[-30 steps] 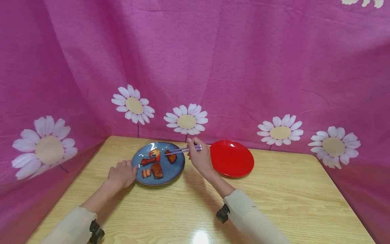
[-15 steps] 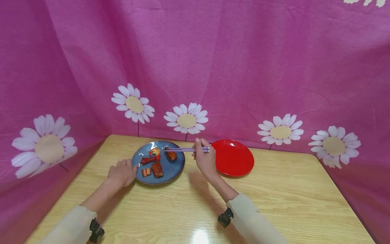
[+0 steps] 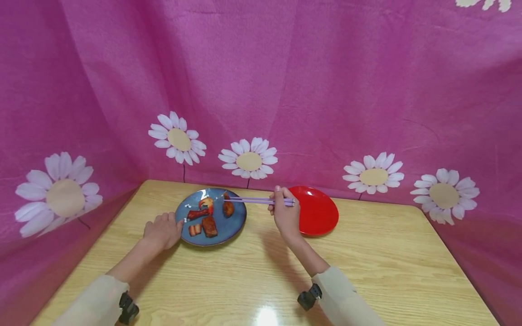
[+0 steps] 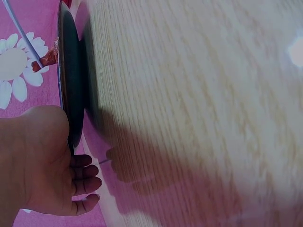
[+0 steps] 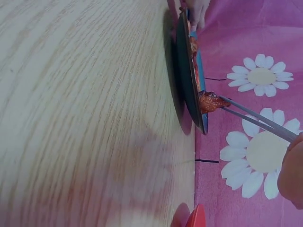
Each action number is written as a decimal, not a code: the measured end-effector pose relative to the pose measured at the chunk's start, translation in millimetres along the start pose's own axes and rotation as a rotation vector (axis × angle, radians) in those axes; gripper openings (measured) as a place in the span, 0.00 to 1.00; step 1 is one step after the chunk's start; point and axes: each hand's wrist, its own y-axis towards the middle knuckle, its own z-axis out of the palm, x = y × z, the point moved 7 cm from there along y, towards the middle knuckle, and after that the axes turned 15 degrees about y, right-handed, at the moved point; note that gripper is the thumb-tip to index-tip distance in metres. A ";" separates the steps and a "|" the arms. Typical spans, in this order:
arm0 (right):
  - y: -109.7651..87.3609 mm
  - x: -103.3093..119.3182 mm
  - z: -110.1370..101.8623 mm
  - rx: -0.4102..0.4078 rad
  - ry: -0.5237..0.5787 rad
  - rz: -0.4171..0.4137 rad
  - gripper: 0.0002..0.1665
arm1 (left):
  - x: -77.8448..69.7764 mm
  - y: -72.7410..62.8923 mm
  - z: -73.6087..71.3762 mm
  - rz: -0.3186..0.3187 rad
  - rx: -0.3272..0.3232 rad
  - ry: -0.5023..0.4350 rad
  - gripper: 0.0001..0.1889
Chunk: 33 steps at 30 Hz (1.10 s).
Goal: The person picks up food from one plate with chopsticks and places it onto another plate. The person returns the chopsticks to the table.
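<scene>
My right hand [image 3: 287,217] holds a pair of purple chopsticks [image 3: 258,200] over the table, between the two plates. Their tips pinch the narrow end of a brown glazed, drumstick-shaped piece of meat [image 5: 212,101], which stands tilted up with its thick end close on the blue plate [image 3: 233,226]. My left hand [image 3: 162,231] grips this plate's left rim, thumb at the edge and the other fingers [image 4: 85,186] under it in the left wrist view. Also on the blue plate lie an orange shrimp [image 3: 206,203], a dark red strip [image 3: 197,214], a brown slab [image 3: 210,226] and a small striped piece [image 3: 195,230].
A shiny red plate [image 3: 320,213] stands to the right, partly behind my right hand. Both plates are near the back edge of the wooden table [image 3: 228,280]. A pink curtain [image 3: 318,99] with daisies hangs behind and at both sides.
My right hand has moved right with the chopsticks, partly covering the red plate. The drumstick-shaped piece has turned more upright at their tips. My left hand stays at the rim.
</scene>
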 end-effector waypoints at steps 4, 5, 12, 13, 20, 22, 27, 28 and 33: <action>-7.8 20.0 -0.7 -0.004 0.009 -0.009 0.19 | -1.2 0.2 0.6 0.001 0.004 -0.002 0.22; -8.8 23.4 -1.6 -0.006 0.017 -0.011 0.19 | -1.7 0.1 0.3 0.002 0.003 -0.003 0.22; 2.1 13.4 -24.6 -0.026 0.068 -0.009 0.22 | -4.4 0.1 -1.1 0.008 0.000 0.000 0.22; 4.4 12.5 -28.8 -0.025 0.051 -0.028 0.22 | -4.4 -0.3 -1.1 0.008 0.003 0.000 0.22; 8.2 25.6 -55.0 -0.075 0.002 -0.098 0.22 | -2.4 -2.4 -2.0 0.003 0.006 -0.001 0.22; 8.7 29.9 -64.7 -0.103 0.016 -0.090 0.22 | -2.0 -2.2 -0.9 0.003 0.006 -0.005 0.22; 9.8 39.4 -91.7 -0.141 0.020 -0.079 0.21 | -1.5 -0.7 2.3 0.008 0.007 -0.009 0.23; 9.7 40.9 -97.5 -0.146 0.014 -0.080 0.22 | -1.3 -0.3 2.5 0.009 0.007 -0.008 0.23; 7.9 46.0 -125.9 -0.202 0.000 -0.085 0.22 | -1.2 0.0 1.7 0.016 0.005 -0.008 0.23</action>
